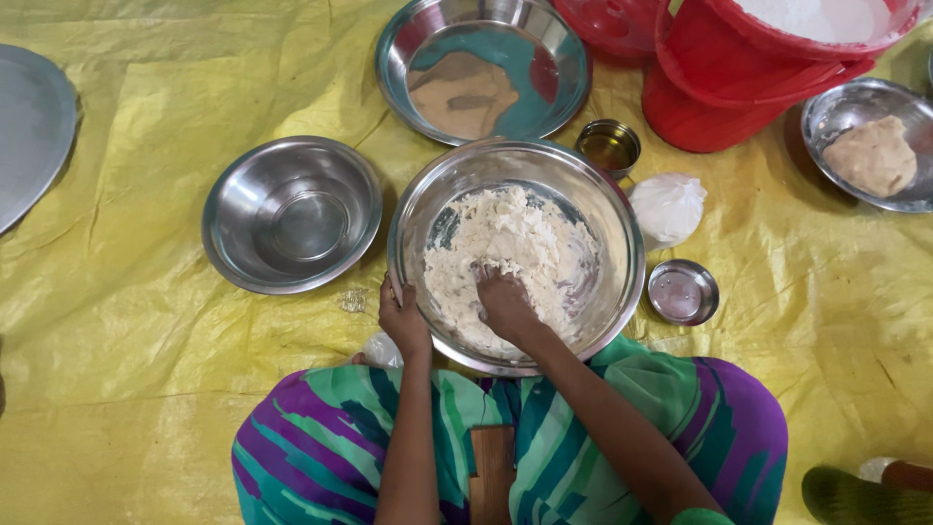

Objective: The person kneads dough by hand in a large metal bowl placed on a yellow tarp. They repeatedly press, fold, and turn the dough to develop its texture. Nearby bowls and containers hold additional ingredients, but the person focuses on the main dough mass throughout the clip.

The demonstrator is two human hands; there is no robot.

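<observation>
Hands at a wide round steel mixing bowl (516,255) of crumbly pale dough (505,255).
Right hand (505,303) presses curled fingers into the dough; left hand (402,321) clasps the bowl's near-left rim. Left of this bowl sits an empty steel bowl (292,214), right of it a small steel lid (683,292), all on a yellow plastic sheet (146,369).

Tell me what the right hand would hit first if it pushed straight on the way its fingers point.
The right hand points away from the body, fingers already in the crumbly dough. Going on, it would plough through more dough, then probably meet the far wall of the steel bowl.
</observation>
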